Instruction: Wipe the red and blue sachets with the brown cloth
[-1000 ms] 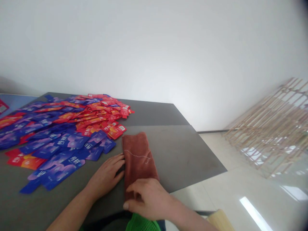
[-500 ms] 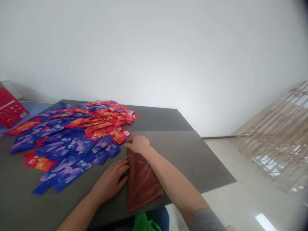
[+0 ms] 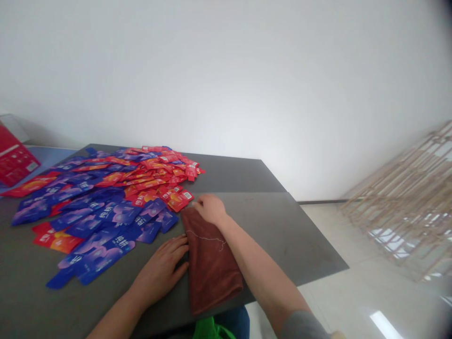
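Centrally, one folded reddish-brown cloth (image 3: 213,268) is lying lengthwise on the dark grey tabletop (image 3: 296,240), its near end pointing toward the table's near edge; one thin whitish thread (image 3: 208,238) is trailing across its upper part.

Left of the cloth, a broad heap of flat, glossy packets is spreading: blue-and-purple packets (image 3: 122,213) and red-and-orange packets (image 3: 175,198), overlapping too much for a sure count. The nearest are lying just beside the cloth's far left corner, crowding that side; right of the cloth, bare tabletop is showing. The right forearm is crossing the cloth's right edge and hiding part of it.

Containers: one red printed box (image 3: 14,160) is standing well left of the cloth, beyond the heap, contents hidden. The packets are concealing whatever they hold.

Hands, two. The left hand (image 3: 163,264) is resting loosely on the tabletop, fingers extended, fingertips touching the cloth's left edge, grasping nothing. The right hand (image 3: 211,208) is bending its fingers down at the cloth's far end; whether it is pinching fabric, cannot tell.

Well right of the cloth, one pale wooden lattice (image 3: 406,200) is leaning above the floor.
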The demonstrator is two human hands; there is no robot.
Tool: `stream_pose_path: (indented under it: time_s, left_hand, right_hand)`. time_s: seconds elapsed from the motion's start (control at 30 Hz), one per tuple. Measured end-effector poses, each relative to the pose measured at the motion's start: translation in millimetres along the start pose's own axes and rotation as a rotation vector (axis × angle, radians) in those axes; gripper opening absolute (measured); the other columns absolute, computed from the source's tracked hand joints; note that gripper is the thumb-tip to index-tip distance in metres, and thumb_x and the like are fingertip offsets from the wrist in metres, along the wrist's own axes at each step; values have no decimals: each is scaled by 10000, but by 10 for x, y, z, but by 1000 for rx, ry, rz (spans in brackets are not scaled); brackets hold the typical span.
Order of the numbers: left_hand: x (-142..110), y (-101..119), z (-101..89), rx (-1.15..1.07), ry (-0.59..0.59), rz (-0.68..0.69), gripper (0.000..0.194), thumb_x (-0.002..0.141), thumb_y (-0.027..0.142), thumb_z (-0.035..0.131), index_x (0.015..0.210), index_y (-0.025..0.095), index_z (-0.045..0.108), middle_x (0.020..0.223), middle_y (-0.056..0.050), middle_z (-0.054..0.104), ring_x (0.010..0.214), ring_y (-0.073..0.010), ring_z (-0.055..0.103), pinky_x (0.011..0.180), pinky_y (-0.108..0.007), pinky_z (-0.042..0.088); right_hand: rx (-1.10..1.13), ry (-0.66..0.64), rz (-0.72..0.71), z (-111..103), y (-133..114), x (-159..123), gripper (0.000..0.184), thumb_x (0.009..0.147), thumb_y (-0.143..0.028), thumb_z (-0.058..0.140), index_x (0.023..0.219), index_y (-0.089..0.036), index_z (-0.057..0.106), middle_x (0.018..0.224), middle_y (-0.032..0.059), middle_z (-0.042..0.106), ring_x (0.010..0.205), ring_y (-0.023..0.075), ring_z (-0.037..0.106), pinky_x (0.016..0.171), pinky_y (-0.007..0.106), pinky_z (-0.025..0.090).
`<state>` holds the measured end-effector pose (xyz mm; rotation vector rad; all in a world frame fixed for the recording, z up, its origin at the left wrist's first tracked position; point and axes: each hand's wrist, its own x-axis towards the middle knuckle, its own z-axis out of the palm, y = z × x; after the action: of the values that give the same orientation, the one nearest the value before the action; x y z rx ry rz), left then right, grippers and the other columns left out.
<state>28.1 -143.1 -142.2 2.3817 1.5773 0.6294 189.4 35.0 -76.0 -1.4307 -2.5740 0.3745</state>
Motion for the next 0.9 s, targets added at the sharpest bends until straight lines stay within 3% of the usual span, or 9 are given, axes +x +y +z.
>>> stream_pose_path:
  time_s: [0.13,0.23,0.33,0.47,0.57,0.7,0.8,0.9]
  left_hand:
    - [-9,-10,0,19,-13,1,456,928,243,618,1384,244,646,1530,-84,593,1419,-314,534,1194,-547,452]
    - [-7,-11,-3,28,-3,3,453,931,254,620,1383,244,647,1522,-86,601,1407,-316,547,1182,-546,466]
    - [0,-10,-3,32,0,4,452,926,247,625,1378,250,652,1519,-82,605,1406,-314,549,1178,-543,471]
    - [0,-5,-1,31,-12,1,457,934,243,617,1390,254,642,1528,-78,597,1417,-299,540,1187,-533,464]
    - [-9,-9,6,28,-11,-8,440,939,250,612,1378,264,651,1528,-68,598,1425,-299,533,1185,-540,465]
    - [-20,-31,26,41,-12,-4,408,958,278,599,1361,254,660,1525,-75,601,1437,-296,521,1188,-543,461]
    - [-25,-59,47,57,-4,2,420,964,336,609,1370,238,652,1526,-90,599,1433,-307,526,1177,-553,471]
    - [-36,-88,69,70,-3,4,426,964,362,613,1370,240,654,1524,-89,601,1427,-313,533,1162,-557,486]
  right_hand:
    - [1,52,86,8,236,6,570,955,-603,593,1299,-151,626,1336,188,618,1276,305,553,1024,397,450]
    - [33,-16,91,71,328,42,697,787,-636,778,1265,-146,652,1287,189,647,1186,312,610,977,388,481]
    - [90,-90,121,98,408,129,680,692,-626,849,1141,-132,717,1124,151,717,1001,288,674,852,351,516]
    - [210,-230,119,22,560,253,461,636,-570,890,856,-178,787,759,3,717,719,196,666,653,265,498]
    - [277,-248,147,-84,725,275,369,681,-507,880,865,-196,805,685,-34,697,641,155,645,597,231,478]
    - [238,-150,274,-276,1011,166,273,822,-410,796,967,-180,800,734,14,721,679,172,678,619,241,486]
    - [114,-8,366,-435,1155,-24,275,857,-371,763,1050,-176,776,958,99,749,893,223,702,749,277,505]
    - [14,99,342,-513,1132,-297,295,957,-365,633,1171,-187,731,1227,149,689,1127,242,639,902,309,474]
